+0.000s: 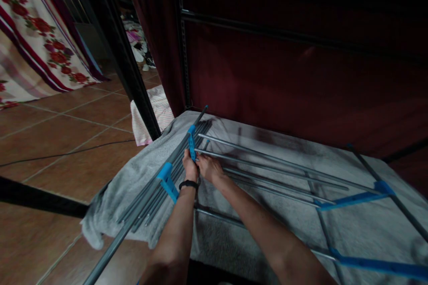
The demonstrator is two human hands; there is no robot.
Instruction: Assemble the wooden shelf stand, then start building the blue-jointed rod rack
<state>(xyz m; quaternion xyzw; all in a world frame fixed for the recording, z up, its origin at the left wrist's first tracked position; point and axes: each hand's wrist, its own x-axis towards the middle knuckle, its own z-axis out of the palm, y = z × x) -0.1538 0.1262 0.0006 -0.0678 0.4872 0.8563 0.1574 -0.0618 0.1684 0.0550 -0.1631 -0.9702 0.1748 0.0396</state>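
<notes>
My left hand (190, 165), with a black band at its wrist, is closed around the lower part of a blue plastic bracket (191, 143). Right beside it, my right hand (210, 167) has its fingers bent around the end of a thin grey metal rod, up against that bracket; the fingertips are partly hidden. The bracket sits on a long grey pole (147, 207), which also carries a second blue bracket (168, 181) nearer to me. Other rods (254, 145) run rightward to a blue crosspiece (356, 199) on the far side of the frame.
Several loose rods (203, 131) lie under the pole on a grey blanket (227, 249). Another blue crosspiece (384, 266) is at the lower right. A black post (125, 60) rises at the left, and a dark red curtain (284, 84) hangs behind. Floor tiles (63, 142) show at the left.
</notes>
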